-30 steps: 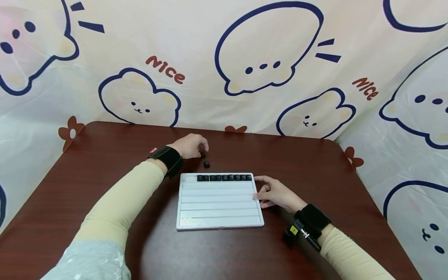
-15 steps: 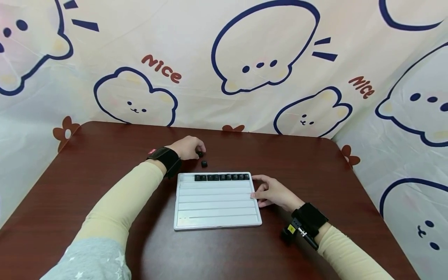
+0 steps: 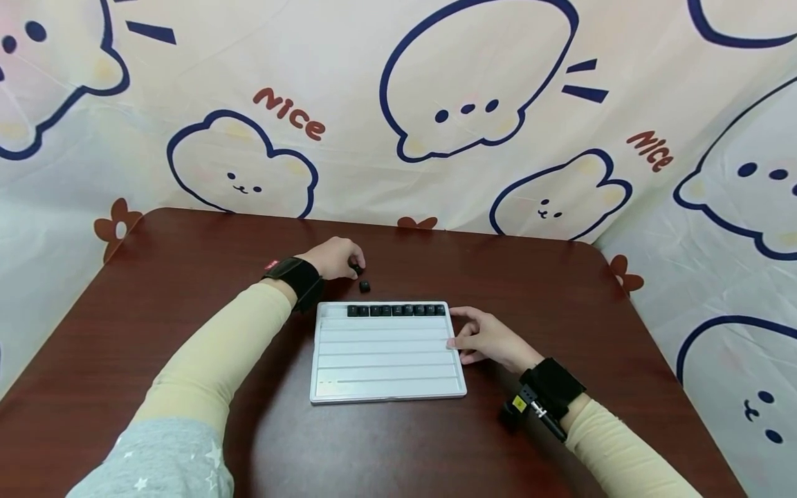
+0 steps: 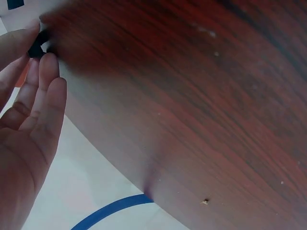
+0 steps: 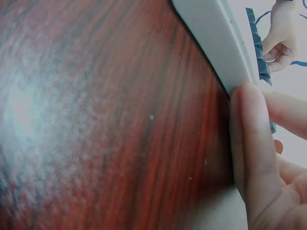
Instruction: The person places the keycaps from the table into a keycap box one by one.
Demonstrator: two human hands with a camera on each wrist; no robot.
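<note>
A white ridged board, shaped like a keyboard, lies on the table with a row of black keycaps along its far edge. Just beyond it, my left hand pinches a black keycap between thumb and fingertips, close over the table. One more loose keycap sits between that hand and the board. My right hand grips the board's right edge. In the right wrist view the thumb lies on the board's rim.
The brown wooden table has rounded far corners. A patterned cloth hangs behind its far edge and along both sides. A black wrist strap with a device rests low over the table beside the right hand.
The camera view has shifted slightly. The left fingers have drawn the keycap in a little and hold it; the right hand keeps its place on the board.
</note>
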